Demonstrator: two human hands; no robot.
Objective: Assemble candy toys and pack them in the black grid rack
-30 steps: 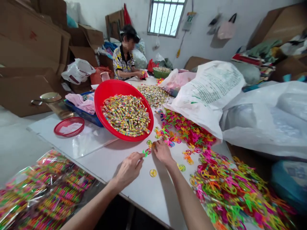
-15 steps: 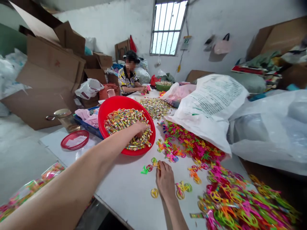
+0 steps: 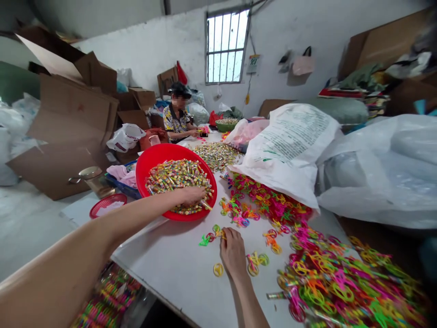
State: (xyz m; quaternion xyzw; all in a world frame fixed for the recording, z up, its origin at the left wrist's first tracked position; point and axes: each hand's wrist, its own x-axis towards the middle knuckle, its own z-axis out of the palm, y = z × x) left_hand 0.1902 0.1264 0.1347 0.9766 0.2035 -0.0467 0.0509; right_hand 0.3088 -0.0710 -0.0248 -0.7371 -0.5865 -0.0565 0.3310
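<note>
My left hand [image 3: 193, 196] reaches into a tilted red basin [image 3: 141, 159] heaped with small candy tubes [image 3: 174, 175]. Its fingers are curled, and one clear-wrapped candy tube [image 3: 205, 205] sticks out beside the fingertips. Lower down, my right hand [image 3: 233, 246] rests on the white table, fingertips closed on the yellow edge of a small plastic toy bicycle [image 3: 215, 231]. A green piece [image 3: 205, 240] lies at that toy's left end. A loose yellow wheel [image 3: 218, 269] lies below it, and another toy bicycle [image 3: 256, 263] is right of my wrist.
A white sack [image 3: 290, 136] spills colourful plastic toys [image 3: 273, 200]; a large heap [image 3: 341, 278] covers the right side. More candy tubes [image 3: 218, 155] lie behind the basin. A red basket [image 3: 105, 205] and a lidded jar [image 3: 94, 179] stand left. A co-worker [image 3: 175, 118] sits at the far end.
My left hand has shifted slightly down and left within the basin, and a candy tube now shows at its fingertips. My right hand keeps its place on the toy. The view has turned slightly.
</note>
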